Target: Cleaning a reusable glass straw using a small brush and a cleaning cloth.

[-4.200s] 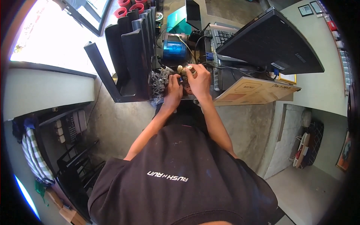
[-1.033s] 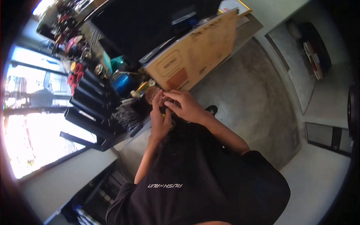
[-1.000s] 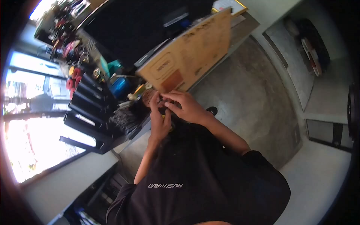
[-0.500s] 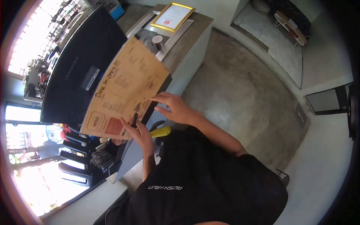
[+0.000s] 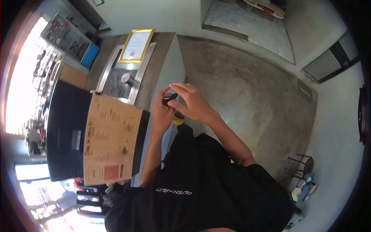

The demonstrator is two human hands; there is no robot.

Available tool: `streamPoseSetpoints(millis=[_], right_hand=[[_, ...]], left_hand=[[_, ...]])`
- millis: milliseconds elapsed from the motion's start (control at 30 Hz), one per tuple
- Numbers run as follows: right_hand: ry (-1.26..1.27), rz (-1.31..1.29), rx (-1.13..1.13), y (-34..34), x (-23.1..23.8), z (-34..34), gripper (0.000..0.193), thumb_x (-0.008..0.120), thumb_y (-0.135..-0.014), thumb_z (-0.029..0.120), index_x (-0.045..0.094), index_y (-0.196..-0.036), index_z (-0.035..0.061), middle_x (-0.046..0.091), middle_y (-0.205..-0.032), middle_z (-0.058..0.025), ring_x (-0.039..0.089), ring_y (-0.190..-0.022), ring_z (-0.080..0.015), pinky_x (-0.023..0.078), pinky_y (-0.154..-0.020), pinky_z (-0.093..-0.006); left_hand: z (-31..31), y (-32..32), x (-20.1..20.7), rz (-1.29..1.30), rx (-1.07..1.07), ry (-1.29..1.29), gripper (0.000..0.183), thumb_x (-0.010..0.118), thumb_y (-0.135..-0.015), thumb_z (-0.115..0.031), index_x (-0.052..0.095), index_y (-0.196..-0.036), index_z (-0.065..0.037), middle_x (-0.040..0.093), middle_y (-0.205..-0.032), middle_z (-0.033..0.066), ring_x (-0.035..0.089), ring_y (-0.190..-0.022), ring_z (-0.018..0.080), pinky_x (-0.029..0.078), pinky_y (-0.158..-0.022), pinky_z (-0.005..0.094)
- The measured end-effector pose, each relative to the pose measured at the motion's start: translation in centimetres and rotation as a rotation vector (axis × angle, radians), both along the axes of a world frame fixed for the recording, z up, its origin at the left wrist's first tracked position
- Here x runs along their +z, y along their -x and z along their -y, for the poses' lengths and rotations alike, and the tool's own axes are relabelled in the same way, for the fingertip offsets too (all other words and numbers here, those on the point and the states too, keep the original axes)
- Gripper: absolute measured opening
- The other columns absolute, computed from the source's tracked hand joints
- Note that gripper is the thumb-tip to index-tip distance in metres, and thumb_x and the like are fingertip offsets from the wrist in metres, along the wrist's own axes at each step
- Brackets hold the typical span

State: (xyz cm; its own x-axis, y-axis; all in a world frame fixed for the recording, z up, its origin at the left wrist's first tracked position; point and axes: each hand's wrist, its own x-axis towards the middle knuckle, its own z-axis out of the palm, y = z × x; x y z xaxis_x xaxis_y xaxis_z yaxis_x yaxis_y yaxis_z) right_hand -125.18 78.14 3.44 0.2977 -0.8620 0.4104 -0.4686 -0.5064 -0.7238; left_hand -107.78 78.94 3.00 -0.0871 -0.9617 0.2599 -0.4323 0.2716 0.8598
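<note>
My left hand (image 5: 160, 114) is closed around a yellow-and-black handheld object (image 5: 178, 120). Its black end sticks up between my hands, and the yellow part shows below my fingers; its exact kind is not clear. My right hand (image 5: 192, 102) is beside it, fingers stretched toward my left fingertips and thumb apart, close to the black end. Whether it touches that end I cannot tell. To the left of my hands, a brown printed menu sheet (image 5: 110, 135) covers part of a black panel (image 5: 65, 131).
A counter (image 5: 164, 58) beyond my hands carries a gold-framed certificate (image 5: 135, 45) and a metal cup (image 5: 127, 79) on a steel-edged surface. Black chairs (image 5: 91, 203) stand lower left, another chair (image 5: 307, 164) at right. Concrete floor (image 5: 239, 89) stretches to my right.
Both hands have left the menu sheet and come together to its right, the yellow-and-black object still in my left hand. The view has turned, so the menu and panel appear lower left.
</note>
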Motion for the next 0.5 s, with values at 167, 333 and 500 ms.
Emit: streamPoseSetpoints(millis=[167,333,500], right_hand=[[-0.014,0.001,-0.180,5.9,-0.6,2.9,0.057,0.068,-0.102,0.037,0.061,-0.143,-0.0019,0.058,-0.150,-0.0207,0.054,-0.138,-0.0395,0.043,-0.116,-0.0467],[-0.106,-0.045,-0.302,10.1,-0.7,8.3,0.053,0.058,-0.108,0.040,0.061,-0.146,0.0038,0.055,-0.154,-0.0187,0.051,-0.141,-0.0388,0.039,-0.119,-0.0484],[-0.136,-0.034,-0.341,13.0,-1.3,16.7,0.057,0.056,-0.107,0.047,0.061,-0.146,0.0053,0.053,-0.156,-0.0175,0.049,-0.144,-0.0384,0.037,-0.119,-0.0502]], left_hand=[[6.3,5.1,0.3,-0.062,-0.262,-0.078,0.064,0.068,-0.085,0.010,0.054,-0.146,-0.005,0.068,-0.109,0.0144,0.070,-0.096,0.0267,0.056,-0.080,0.0364],[14.4,9.5,-0.2,-0.066,-0.360,-0.039,0.068,0.066,-0.085,0.012,0.051,-0.148,-0.006,0.067,-0.113,0.0156,0.069,-0.102,0.0295,0.056,-0.083,0.0370],[24.1,12.4,-0.9,-0.090,-0.441,-0.023,0.073,0.064,-0.084,0.011,0.044,-0.153,-0.004,0.066,-0.118,0.0187,0.068,-0.107,0.0334,0.055,-0.088,0.0383]])
